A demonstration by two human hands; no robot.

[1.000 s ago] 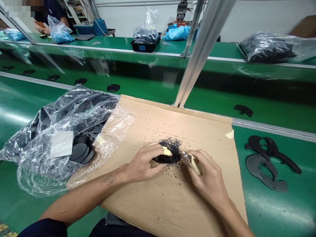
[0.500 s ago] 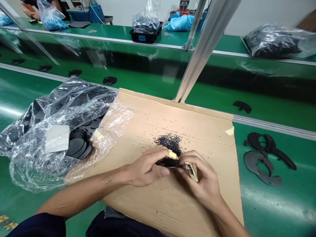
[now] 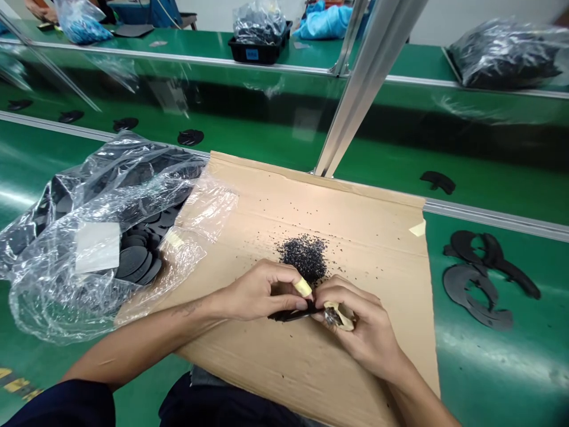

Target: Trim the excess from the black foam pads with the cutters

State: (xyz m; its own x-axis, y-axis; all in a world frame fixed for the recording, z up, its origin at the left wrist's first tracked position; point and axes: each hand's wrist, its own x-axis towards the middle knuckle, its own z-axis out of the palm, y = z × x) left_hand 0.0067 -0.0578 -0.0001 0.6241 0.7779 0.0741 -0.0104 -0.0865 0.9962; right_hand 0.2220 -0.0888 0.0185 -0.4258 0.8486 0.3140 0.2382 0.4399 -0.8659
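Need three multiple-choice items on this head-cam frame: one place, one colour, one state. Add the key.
1. Where is the heap of black crumbs?
A. In the black tray on the far bench
B. On the cardboard sheet, just beyond the hands
C. Inside the clear plastic bag

2. What colour is the finger cover on the left hand?
A. Blue
B. Black
C. Cream

3. What state is the black piece in?
A. Lying untouched on the green bench
B. Pinched in the left hand, its end at the small metal tool in the right hand
C. Sealed inside the clear plastic bag

1: B, the crumbs lie on the cardboard.
2: C, the cover shows pale cream on the fingertip.
3: B, the left fingers grip the piece beside the tool.
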